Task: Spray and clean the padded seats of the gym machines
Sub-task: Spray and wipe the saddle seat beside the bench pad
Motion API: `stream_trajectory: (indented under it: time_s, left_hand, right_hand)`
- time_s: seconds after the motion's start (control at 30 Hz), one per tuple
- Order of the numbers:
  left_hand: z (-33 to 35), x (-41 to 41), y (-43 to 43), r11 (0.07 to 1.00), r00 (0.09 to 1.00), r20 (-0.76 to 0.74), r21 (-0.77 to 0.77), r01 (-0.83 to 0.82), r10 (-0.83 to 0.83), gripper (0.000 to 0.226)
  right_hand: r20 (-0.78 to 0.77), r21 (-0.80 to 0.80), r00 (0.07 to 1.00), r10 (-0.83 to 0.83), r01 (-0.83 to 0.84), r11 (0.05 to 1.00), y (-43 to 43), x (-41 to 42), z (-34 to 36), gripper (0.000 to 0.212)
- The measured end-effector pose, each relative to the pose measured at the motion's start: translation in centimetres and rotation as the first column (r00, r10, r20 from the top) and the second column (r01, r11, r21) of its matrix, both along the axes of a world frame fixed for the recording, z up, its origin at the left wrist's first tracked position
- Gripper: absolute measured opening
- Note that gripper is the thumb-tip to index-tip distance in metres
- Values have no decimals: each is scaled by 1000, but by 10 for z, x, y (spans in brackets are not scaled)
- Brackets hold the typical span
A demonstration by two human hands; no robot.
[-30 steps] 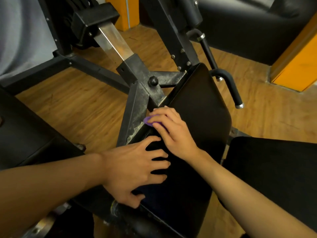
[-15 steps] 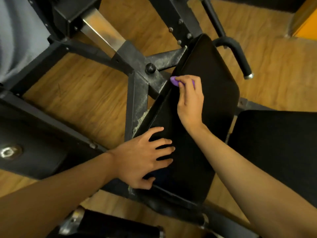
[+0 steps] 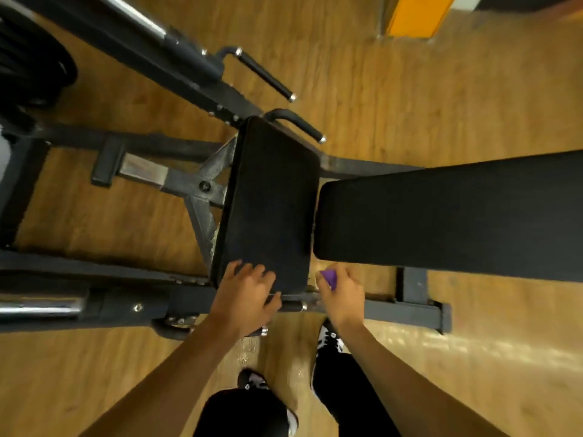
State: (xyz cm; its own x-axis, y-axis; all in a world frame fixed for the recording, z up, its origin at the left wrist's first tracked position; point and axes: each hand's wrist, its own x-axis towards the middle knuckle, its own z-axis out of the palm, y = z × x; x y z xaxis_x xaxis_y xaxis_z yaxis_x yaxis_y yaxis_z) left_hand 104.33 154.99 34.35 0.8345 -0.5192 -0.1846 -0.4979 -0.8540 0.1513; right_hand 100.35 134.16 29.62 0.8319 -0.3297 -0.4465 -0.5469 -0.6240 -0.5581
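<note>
Black padded seat, a rectangular vinyl cushion, sits bolted on the dark steel machine frame in the middle of the head view, running away from the person. The left hand rests flat on its near end, fingers spread and relaxed, holding nothing. The right hand is off the cushion, just beside its near right corner and over the frame's crossbar, with its fingers curled round a small purple cloth.

Judging by this, the wiping pass on this cushion looks about finished. The long black bench pad, lying just to the right of the seat, seems the likely next surface. That calls for swinging the cloth up and right onto it. No spray bottle is in view, so spraying first would mean fetching one.

Two black foam-grip handles jut out beyond the seat's far end, and black weight plates hang at far left. An orange pillar stands on the wooden plank floor. The person's black-and-white shoes stand close against the crossbar, which could trip a sideways step.
</note>
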Motion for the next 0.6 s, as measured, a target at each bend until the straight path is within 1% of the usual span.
stream_trajectory:
  time_s: [0.03,0.13,0.23,0.3,0.33,0.4,0.47,0.6]
  left_hand:
    - [19,-7,-5,1000,1000,-7,11,-16,16,41]
    - [68,-24,-16,999,998,-32,15,-51,52,44]
    - [109,-43,-27,994,989,-128,91,-56,68,55]
    - [129,-59,-34,990,981,-185,140,-24,50,62]
    - [138,-68,-36,990,981,-192,142,14,14,62]
    - [150,-88,-39,981,976,-193,148,128,-98,58]
    - [156,-109,-41,953,951,-242,184,242,-195,57]
    - [162,-153,-44,861,875,-337,253,441,-348,61]
  right_hand:
    - [-38,-9,998,-41,40,999,-10,-19,20,23]
    - [-70,-65,988,-140,136,989,-37,-64,74,25]
    - [-88,-114,966,-242,231,966,-60,-106,116,26]
    - [-80,-121,932,-354,343,931,-72,-140,142,28]
    - [-67,-122,904,-422,412,903,-76,-159,155,28]
    - [-23,-97,815,-579,574,813,-77,-205,179,26]
    - [21,-59,695,-719,718,693,-69,-257,195,24]
    - [0,-40,464,-886,885,463,-28,-370,213,18]
